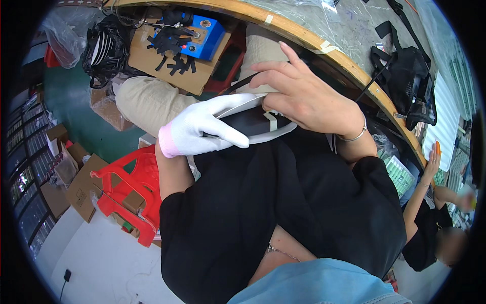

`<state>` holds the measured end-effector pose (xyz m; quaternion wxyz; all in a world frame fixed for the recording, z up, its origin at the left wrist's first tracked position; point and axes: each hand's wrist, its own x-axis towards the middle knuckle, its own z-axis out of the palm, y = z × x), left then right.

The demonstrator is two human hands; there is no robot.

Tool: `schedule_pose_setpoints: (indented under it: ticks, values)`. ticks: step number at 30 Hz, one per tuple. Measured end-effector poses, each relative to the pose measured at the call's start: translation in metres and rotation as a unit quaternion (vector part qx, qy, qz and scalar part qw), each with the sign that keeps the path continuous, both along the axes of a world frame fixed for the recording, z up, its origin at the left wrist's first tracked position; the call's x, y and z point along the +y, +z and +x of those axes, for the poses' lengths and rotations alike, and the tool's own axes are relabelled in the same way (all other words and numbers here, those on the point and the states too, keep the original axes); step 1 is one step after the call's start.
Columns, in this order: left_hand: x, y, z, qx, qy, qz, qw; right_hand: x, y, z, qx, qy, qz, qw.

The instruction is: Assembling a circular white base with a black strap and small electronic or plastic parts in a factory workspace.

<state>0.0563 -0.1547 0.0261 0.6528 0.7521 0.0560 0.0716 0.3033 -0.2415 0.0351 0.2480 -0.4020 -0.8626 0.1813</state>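
My left hand (205,126) wears a white glove with a pink cuff. Its thumb and fingers close on the left end of a curved piece with a pale rim (271,136) and a black hollow inside; its exact kind I cannot make out. A short cream strip (272,121) lies in the hollow. My right hand (309,93), bare with a bangle at the wrist, grips the piece's right end, with some fingers bent at the rim and others raised. A thin black band (240,83) runs behind the piece toward my right fingers. The piece sits over my lap.
Ahead stands a wooden-edged table (304,31). Under it, a blue device (205,40) and black strips rest on cardboard (147,55). A red plastic stool (129,192) is at my left. A black mesh bag (412,76) lies on the table; another person's hand (431,164) is at far right.
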Motion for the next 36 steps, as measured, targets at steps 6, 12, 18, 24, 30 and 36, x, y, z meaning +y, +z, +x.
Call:
schedule_pose_setpoints:
  ticks: [6, 12, 18, 24, 30, 36]
  values:
    - [0.001, -0.007, -0.003, -0.001, 0.028, -0.029, 0.999, -0.004, -0.003, 0.008, 0.039, -0.023, -0.013, 0.999]
    - [0.002, -0.008, 0.0, -0.027, 0.031, -0.064, 0.997, -0.01, 0.012, 0.021, 0.065, -0.031, -0.019, 0.997]
    - [0.0, -0.007, 0.002, -0.034, 0.075, -0.078, 0.994, -0.017, 0.015, 0.026, 0.186, 0.018, -0.071, 0.98]
    - [-0.001, -0.005, 0.003, -0.021, 0.108, -0.038, 0.993, -0.013, -0.003, 0.012, 0.298, 0.11, -0.138, 0.938]
    - [-0.005, -0.001, 0.006, 0.006, 0.147, -0.009, 0.989, -0.01, -0.012, 0.007, 0.402, 0.13, -0.203, 0.883]
    - [-0.004, -0.002, 0.002, -0.017, 0.107, 0.023, 0.994, -0.007, -0.028, 0.016, 0.586, 0.026, -0.372, 0.719]
